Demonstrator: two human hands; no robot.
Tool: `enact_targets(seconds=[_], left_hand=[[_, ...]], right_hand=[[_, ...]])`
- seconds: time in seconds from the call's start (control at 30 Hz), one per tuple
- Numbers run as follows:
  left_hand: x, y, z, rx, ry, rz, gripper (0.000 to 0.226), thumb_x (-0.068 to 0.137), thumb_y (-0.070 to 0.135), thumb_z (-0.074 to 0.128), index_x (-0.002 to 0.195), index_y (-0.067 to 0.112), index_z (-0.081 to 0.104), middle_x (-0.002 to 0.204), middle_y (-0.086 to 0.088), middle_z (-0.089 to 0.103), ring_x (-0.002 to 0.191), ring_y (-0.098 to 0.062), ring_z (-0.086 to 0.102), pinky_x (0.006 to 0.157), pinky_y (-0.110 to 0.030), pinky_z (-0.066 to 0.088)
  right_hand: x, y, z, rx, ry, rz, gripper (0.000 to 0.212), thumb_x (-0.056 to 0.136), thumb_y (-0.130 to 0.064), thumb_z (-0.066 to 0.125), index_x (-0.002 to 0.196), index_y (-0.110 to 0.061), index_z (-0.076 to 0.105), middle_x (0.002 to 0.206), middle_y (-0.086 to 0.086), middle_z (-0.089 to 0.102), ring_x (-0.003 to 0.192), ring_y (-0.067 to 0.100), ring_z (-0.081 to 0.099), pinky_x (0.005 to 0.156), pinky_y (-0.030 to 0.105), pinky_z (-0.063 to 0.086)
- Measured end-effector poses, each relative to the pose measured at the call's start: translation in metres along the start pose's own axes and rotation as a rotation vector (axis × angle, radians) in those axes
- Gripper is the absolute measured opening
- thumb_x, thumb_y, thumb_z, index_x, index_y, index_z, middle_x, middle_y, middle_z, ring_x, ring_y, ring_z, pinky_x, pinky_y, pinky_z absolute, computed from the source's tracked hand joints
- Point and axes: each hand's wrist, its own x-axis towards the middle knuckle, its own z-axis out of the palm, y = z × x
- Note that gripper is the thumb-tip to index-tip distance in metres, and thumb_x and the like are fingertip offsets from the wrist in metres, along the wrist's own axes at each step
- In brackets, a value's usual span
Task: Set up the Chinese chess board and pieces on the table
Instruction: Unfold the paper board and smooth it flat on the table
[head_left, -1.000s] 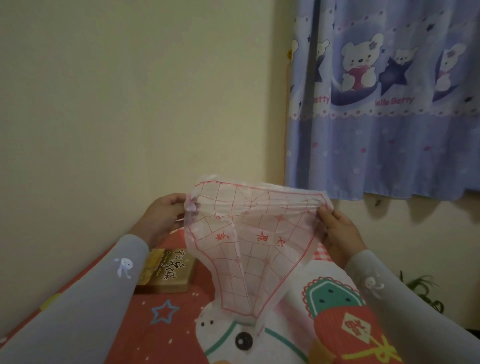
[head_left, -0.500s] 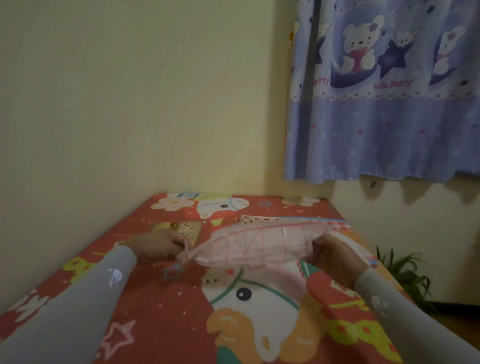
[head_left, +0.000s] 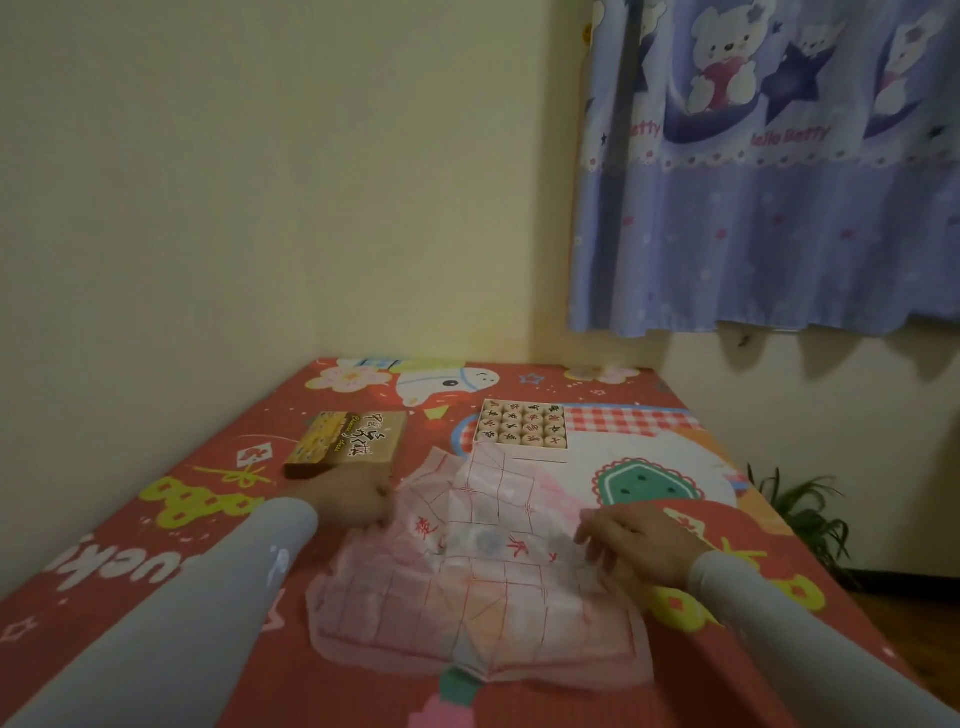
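A thin plastic chess board sheet (head_left: 467, 592) with red grid lines lies crumpled and partly folded on the red cartoon-print table (head_left: 182, 525). My left hand (head_left: 348, 501) rests at the sheet's left edge, fingers pinching it. At the sheet's right edge my right hand (head_left: 639, 540) lies with fingers spread on the plastic. Behind the sheet sits an open tray of round wooden chess pieces (head_left: 522, 425). The box lid (head_left: 345, 436) lies to the tray's left.
A cream wall runs along the table's left and far sides. A blue bear-print curtain (head_left: 769, 171) hangs at the upper right. A green plant (head_left: 800, 514) stands on the floor past the table's right edge.
The sheet was held up in the air between both hands. Both hands have come down and the sheet now lies on the table, spread wider. The view has tilted down.
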Motion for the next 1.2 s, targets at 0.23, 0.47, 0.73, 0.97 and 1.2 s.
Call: enact_targets(seconds=[0.23, 0.47, 0.73, 0.97, 1.2], left_hand=[[0.006, 0.026, 0.054, 0.202, 0.151, 0.215, 0.042, 0.093, 0.034, 0.050, 0.132, 0.019, 0.051, 0.137, -0.001, 0.049, 0.128, -0.021, 0.045, 0.103, -0.030, 0.035], [0.006, 0.000, 0.064, 0.320, -0.108, -0.084, 0.070, 0.094, 0.064, 0.028, 0.153, 0.030, 0.014, 0.162, -0.004, 0.007, 0.149, -0.028, 0.003, 0.119, -0.045, 0.011], [0.008, 0.015, 0.041, 0.591, -0.018, -0.118, 0.054, 0.098, 0.048, 0.024, 0.124, 0.015, 0.058, 0.130, -0.012, 0.058, 0.116, -0.028, 0.055, 0.096, -0.039, 0.045], [0.026, 0.013, 0.054, 0.391, 0.167, -0.020, 0.049, 0.089, 0.054, 0.044, 0.126, 0.023, 0.054, 0.137, -0.011, 0.047, 0.120, -0.028, 0.049, 0.096, -0.036, 0.043], [0.040, 0.016, 0.071, 0.288, -0.012, -0.053, 0.081, 0.083, 0.076, 0.033, 0.151, 0.034, 0.020, 0.161, -0.006, 0.011, 0.147, -0.031, 0.011, 0.118, -0.045, 0.017]], right_hand=[[0.025, -0.017, 0.037, -0.360, 0.028, -0.248, 0.043, 0.097, -0.043, 0.044, 0.138, -0.030, 0.045, 0.142, -0.010, 0.043, 0.127, 0.008, 0.041, 0.109, 0.026, 0.034], [0.026, -0.003, 0.059, -0.576, -0.164, -0.076, 0.082, 0.085, -0.073, 0.013, 0.153, -0.028, -0.001, 0.162, -0.003, -0.001, 0.148, 0.016, -0.002, 0.119, 0.039, -0.001], [0.040, 0.013, 0.061, -0.705, -0.042, 0.008, 0.089, 0.074, -0.084, 0.011, 0.140, -0.027, 0.028, 0.142, 0.002, 0.037, 0.130, 0.025, 0.036, 0.110, 0.050, 0.025], [0.030, 0.023, 0.035, -0.732, -0.071, 0.096, 0.092, 0.069, -0.090, 0.019, 0.137, -0.029, 0.036, 0.142, 0.004, 0.041, 0.127, 0.027, 0.041, 0.107, 0.050, 0.031], [0.034, 0.009, 0.033, -0.511, 0.105, 0.033, 0.074, 0.088, -0.068, 0.037, 0.149, -0.029, 0.024, 0.158, -0.001, 0.019, 0.144, 0.021, 0.021, 0.116, 0.037, 0.021]])
